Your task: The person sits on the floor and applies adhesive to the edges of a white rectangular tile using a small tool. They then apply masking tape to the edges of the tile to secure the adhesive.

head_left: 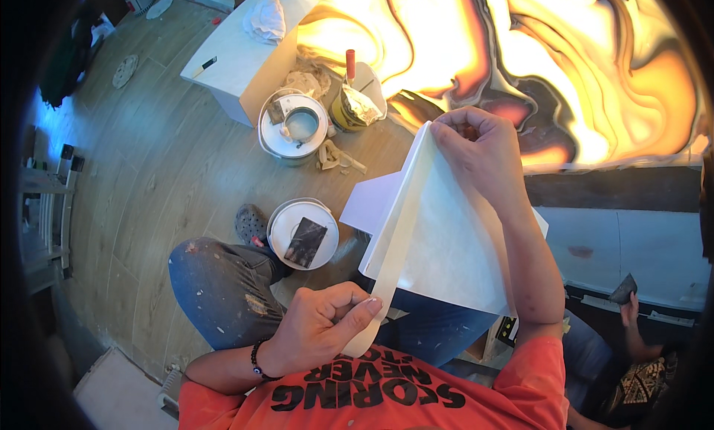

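A white board-like piece (pixel 461 251) lies across my lap, with a flap (pixel 372 201) jutting out on its left. A long strip of cream masking tape (pixel 402 229) runs along its left edge. At the far corner, my right hand (pixel 485 151) is closed, thumb and fingers pinching the strip's end against the edge. My left hand (pixel 325 322) is closed on the near end of the strip, between thumb and forefinger. Below it, the tape curls toward my shirt.
White buckets stand ahead: one lid (pixel 279 225) bears a dark plate (pixel 306 243), another an open can (pixel 303 123). Beyond are a yellow tub (pixel 355 107) and a white box (pixel 245 58). A glowing marbled panel (pixel 595 66) fills the far right. Another person's hand (pixel 631 313) holds a scraper (pixel 623 289).
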Tool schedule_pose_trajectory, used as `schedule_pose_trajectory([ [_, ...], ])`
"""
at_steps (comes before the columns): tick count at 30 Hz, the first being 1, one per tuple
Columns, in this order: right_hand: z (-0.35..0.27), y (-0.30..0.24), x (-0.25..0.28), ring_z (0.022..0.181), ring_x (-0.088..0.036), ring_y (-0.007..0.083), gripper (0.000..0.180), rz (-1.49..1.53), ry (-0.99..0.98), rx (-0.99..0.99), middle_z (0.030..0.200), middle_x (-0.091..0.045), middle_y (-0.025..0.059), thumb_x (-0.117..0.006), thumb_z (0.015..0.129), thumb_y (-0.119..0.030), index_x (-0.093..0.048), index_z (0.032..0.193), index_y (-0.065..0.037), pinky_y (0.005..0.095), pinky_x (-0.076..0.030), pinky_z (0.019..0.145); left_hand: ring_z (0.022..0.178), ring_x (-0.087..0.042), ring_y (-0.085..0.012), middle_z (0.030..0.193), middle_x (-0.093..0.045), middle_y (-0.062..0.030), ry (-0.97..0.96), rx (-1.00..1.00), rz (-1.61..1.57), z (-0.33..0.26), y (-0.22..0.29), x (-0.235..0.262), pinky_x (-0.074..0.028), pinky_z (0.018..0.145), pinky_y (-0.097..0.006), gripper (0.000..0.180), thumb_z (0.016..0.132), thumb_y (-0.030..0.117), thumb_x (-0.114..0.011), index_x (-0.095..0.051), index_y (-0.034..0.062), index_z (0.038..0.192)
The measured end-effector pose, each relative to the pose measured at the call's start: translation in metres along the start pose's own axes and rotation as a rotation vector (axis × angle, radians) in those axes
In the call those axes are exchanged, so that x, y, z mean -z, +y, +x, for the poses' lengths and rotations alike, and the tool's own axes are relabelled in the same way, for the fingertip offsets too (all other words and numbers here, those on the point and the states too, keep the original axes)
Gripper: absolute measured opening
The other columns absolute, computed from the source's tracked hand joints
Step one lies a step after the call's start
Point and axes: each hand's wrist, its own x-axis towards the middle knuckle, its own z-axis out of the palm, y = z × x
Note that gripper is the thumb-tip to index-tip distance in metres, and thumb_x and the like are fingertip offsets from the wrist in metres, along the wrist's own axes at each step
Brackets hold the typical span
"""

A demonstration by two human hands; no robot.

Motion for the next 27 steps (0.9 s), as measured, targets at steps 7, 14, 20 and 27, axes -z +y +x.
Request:
schedule_pose_trajectory([
  [7,0.003,-0.003,0.004,0.067,-0.062,0.0061,0.02,0.013,-0.037,-0.02,0.077,-0.072,0.0027,-0.076,0.089,-0.017,-0.077,0.096,0.003,0.0257,-0.05,0.063,0.059,-0.048,0.0031,0.063,-0.064,0.0036,0.008,-0.015,0.011,0.0,-0.002,0.0,-0.038,0.05,-0.021,0.029,0.107,0.024,-0.064,-0.07,-0.0043,0.101],
  [14,0.004,-0.002,0.004,0.066,-0.06,0.0051,0.019,0.029,-0.045,-0.039,0.076,-0.072,0.0023,-0.075,0.091,-0.015,-0.077,0.097,0.003,0.0248,-0.048,0.061,0.059,-0.048,0.0034,0.064,-0.063,0.0046,0.03,-0.047,-0.093,-0.002,-0.015,-0.001,-0.037,0.05,-0.02,0.027,0.107,0.022,-0.064,-0.07,-0.0039,0.101],
  [20,0.008,0.0,0.007,0.065,-0.059,0.0051,0.019,0.054,-0.064,-0.02,0.076,-0.071,0.0025,-0.075,0.092,-0.015,-0.077,0.097,0.003,0.0248,-0.047,0.059,0.059,-0.044,0.0031,0.063,-0.06,0.0056,0.046,-0.024,-0.187,-0.003,-0.011,-0.004,-0.033,0.049,-0.021,0.026,0.107,0.021,-0.064,-0.07,-0.0038,0.1],
  [27,0.006,0.002,0.004,0.066,-0.059,0.0058,0.018,0.045,-0.039,-0.011,0.076,-0.071,0.0023,-0.075,0.091,-0.016,-0.077,0.095,0.002,0.0253,-0.048,0.061,0.058,-0.04,0.0033,0.062,-0.058,0.0064,0.035,-0.014,-0.123,-0.001,-0.018,-0.002,-0.03,0.049,-0.021,0.026,0.107,0.021,-0.064,-0.071,-0.0033,0.099],
])
